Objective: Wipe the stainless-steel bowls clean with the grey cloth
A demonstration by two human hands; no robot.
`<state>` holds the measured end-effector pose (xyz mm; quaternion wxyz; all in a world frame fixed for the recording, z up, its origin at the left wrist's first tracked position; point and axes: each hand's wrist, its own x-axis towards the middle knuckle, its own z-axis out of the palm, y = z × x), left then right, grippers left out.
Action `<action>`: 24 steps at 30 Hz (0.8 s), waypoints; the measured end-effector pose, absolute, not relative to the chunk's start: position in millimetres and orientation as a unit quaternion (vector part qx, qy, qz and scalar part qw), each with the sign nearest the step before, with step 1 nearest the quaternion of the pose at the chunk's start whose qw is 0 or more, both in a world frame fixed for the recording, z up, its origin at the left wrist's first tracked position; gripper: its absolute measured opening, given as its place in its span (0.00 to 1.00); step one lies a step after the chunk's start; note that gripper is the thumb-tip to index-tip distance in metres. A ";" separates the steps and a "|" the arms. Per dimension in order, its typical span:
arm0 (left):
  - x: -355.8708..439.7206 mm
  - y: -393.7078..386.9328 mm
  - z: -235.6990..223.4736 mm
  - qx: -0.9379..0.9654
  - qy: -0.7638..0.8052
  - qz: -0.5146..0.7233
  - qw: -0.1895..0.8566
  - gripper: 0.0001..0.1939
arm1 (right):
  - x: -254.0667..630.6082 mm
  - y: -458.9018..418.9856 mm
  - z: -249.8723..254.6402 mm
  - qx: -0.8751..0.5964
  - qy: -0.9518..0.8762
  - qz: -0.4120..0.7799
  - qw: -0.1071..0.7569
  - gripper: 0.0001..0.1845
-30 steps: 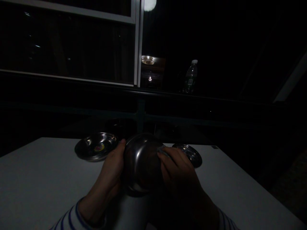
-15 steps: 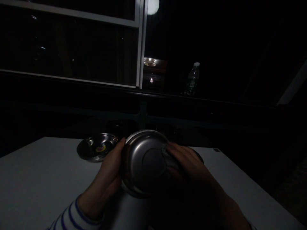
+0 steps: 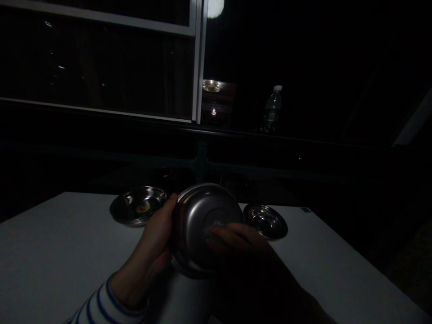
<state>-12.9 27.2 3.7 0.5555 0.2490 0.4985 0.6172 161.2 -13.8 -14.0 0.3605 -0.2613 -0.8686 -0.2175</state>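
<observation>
Over the counter (image 3: 84, 261): the steel bowl (image 3: 199, 216) was held tilted, its outer base turned toward the camera.
Left hand (image 3: 157, 238): it gripped the steel bowl at its left side, the thumb at the rim; the other fingers were hidden, so how far they curled could not be told.
Right hand (image 3: 238, 245): it lay across the base of the steel bowl, fingers bent and pressing a small pale wad (image 3: 218, 224) against the metal; most of the hand was lost in shadow.
Pale wad: it sat under the right fingertips on the base of the steel bowl, its material too dark to tell.
Stickered dish (image 3: 126, 209): it rested left of the steel bowl, open side up, with a colored sticker (image 3: 143, 207) inside.
Shiny dish (image 3: 266, 220): it rested right of the steel bowl, open side up.
Striped sleeve (image 3: 108, 301): it showed on the left arm, nearer the camera than the steel bowl.
Bottle (image 3: 272, 112): it stood beyond the steel bowl and to its right, white-capped.
Window frame (image 3: 198, 63): it rose beyond the steel bowl.
</observation>
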 end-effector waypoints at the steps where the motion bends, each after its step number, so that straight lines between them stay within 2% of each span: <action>1: -12.3 27.0 2.9 0.251 0.499 0.615 0.557 0.12 | 157.9 -14.9 -14.9 -0.265 -0.866 -0.220 0.363 0.14; 6: -13.3 27.4 2.7 0.265 0.500 0.611 0.553 0.13 | 155.8 -15.2 -14.2 -0.268 -0.866 -0.232 0.353 0.12; 9: -15.3 28.9 3.6 0.261 0.517 0.619 0.531 0.14 | 156.4 -14.1 -14.6 -0.266 -0.880 -0.210 0.333 0.15; 14: -13.8 29.9 1.1 0.267 0.513 0.609 0.544 0.13 | 151.9 -17.0 -13.6 -0.270 -0.862 -0.237 0.358 0.14; 24: -14.3 27.5 4.2 0.271 0.518 0.612 0.532 0.13 | 156.1 -17.9 -17.4 -0.271 -0.861 -0.249 0.351 0.16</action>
